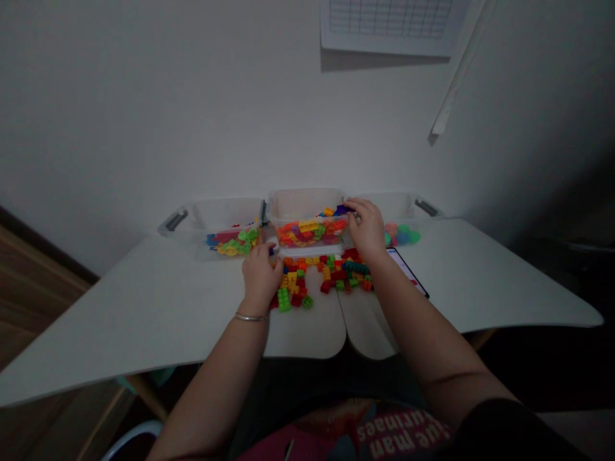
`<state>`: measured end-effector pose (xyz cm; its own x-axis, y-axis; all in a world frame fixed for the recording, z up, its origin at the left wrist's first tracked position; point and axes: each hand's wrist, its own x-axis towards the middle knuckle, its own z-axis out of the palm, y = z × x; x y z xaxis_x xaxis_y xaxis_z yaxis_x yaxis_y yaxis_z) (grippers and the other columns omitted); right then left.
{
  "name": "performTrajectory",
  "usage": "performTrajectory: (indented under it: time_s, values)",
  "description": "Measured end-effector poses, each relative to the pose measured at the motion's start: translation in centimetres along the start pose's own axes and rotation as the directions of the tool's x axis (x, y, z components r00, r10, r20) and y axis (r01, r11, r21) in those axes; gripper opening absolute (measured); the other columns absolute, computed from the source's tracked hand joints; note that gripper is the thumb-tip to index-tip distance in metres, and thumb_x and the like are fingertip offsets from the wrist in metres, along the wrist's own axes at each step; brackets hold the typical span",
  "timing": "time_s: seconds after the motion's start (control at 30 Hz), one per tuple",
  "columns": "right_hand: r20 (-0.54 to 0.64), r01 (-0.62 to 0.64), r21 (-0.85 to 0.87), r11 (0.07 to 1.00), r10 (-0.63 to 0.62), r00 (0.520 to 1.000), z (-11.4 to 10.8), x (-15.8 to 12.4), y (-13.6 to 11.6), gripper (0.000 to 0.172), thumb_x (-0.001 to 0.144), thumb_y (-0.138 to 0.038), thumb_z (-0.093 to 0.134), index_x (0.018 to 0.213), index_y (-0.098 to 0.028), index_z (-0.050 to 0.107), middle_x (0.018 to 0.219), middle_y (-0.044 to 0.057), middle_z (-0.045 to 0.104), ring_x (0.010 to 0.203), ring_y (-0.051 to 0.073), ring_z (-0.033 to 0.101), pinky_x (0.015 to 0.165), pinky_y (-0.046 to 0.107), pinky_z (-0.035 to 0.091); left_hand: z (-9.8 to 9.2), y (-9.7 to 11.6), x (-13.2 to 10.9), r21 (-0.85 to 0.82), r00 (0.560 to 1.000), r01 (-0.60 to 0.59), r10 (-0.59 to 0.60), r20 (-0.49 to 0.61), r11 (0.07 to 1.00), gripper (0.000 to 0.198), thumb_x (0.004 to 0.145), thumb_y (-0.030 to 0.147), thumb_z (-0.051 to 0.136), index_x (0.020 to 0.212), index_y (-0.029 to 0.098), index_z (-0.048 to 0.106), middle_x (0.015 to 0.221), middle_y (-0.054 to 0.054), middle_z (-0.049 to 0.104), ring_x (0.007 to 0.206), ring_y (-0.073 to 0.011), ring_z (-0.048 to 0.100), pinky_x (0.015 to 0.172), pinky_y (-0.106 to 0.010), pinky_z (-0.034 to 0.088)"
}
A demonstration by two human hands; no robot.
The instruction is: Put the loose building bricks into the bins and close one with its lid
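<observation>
My right hand (369,229) is at the right end of the middle clear plastic bin (307,197), with its fingers closed on a dark blue building block (342,209). Lower and to the left, my left hand (261,274) pinches a small dark piece (271,250), seemingly a dark blue building block, mostly covered by the fingers. Just right of that hand lies a spread of mixed building blocks (293,280), including a long green one (284,299). More red, green and orange blocks (340,276) lie below my right hand. The middle bin holds colourful plastic pieces (307,234).
A left clear bin (225,208) holds green, yellow and blue pieces. The right clear bin (389,203) has round pieces in it, partly behind my right hand. A phone (408,272) lies beside my right forearm. Two white tabletops meet at a seam (344,314); a wall stands behind.
</observation>
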<state>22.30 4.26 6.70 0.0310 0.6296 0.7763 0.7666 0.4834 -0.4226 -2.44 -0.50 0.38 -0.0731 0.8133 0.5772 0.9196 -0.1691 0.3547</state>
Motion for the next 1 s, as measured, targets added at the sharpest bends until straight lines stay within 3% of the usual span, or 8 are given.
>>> performTrajectory:
  time_s: [0.17,0.37,0.5,0.77,0.87,1.0]
  values:
    - [0.102,0.014,-0.102,0.995,-0.004,0.995,1.2,0.7,0.5,0.034,0.086,-0.016,0.044,0.105,-0.015,0.071,0.116,0.011,0.067,0.109,0.026,0.058,0.102,0.043,0.042,0.3,-0.4,-0.3,0.140,0.996,0.051,-0.060,0.061,0.989,0.036,0.080,0.027,0.053,0.114,0.017,0.062,0.113,-0.015,0.064,0.106,-0.0325,0.058,0.091,-0.046,0.045]
    - [0.207,0.093,-0.210,0.973,-0.049,0.977,2.3,-0.3,0.0,0.031,0.092,-0.031,0.046,0.102,-0.017,0.071,0.111,0.010,0.068,0.105,0.028,0.058,0.098,0.046,0.042,0.9,-0.9,-0.3,0.151,0.995,-0.026,0.011,0.100,0.988,0.032,0.081,0.026,0.052,0.109,0.017,0.065,0.112,-0.013,0.066,0.108,-0.0306,0.056,0.094,-0.043,0.044]
    - [0.242,0.168,-0.256,0.952,-0.106,0.964,2.3,-0.8,-0.2,0.035,0.094,-0.035,0.045,0.108,-0.014,0.067,0.110,0.014,0.068,0.106,0.029,0.058,0.104,0.049,0.035,1.3,-1.0,-0.3,0.129,0.985,-0.106,0.086,0.152,0.986,0.030,0.085,0.028,0.050,0.108,0.018,0.066,0.115,-0.011,0.067,0.109,-0.0289,0.056,0.097,-0.042,0.042]
    - [0.212,0.126,-0.204,0.971,-0.082,0.974,2.5,-1.2,-0.1,0.035,0.091,-0.033,0.047,0.116,-0.015,0.062,0.119,0.014,0.066,0.120,0.031,0.052,0.113,0.058,0.019,1.0,-0.7,-0.2,0.134,0.963,-0.176,0.142,0.231,0.975,0.028,0.086,0.032,0.052,0.102,0.018,0.070,0.103,-0.012,0.069,0.105,-0.0306,0.056,0.095,-0.044,0.042]
    - [0.124,0.084,-0.177,0.981,-0.062,0.990,2.5,-2.6,-1.1,0.036,0.089,-0.030,0.049,0.121,-0.017,0.059,0.128,0.011,0.061,0.128,0.031,0.045,0.116,0.059,0.008,0.8,-0.5,-0.1,0.132,0.955,-0.175,0.135,0.265,0.976,0.027,0.085,0.031,0.054,0.102,0.018,0.069,0.101,-0.012,0.070,0.103,-0.0301,0.057,0.095,-0.043,0.043]
    - [0.092,0.117,-0.134,0.984,-0.105,0.990,2.5,-5.3,-3.0,0.040,0.085,-0.027,0.051,0.124,-0.018,0.057,0.136,0.010,0.055,0.132,0.028,0.040,0.118,0.056,0.008,0.6,0.0,0.0,0.109,0.947,-0.195,0.158,0.281,0.975,0.024,0.084,0.030,0.055,0.099,0.018,0.069,0.098,-0.011,0.070,0.101,-0.0289,0.058,0.093,-0.042,0.045]
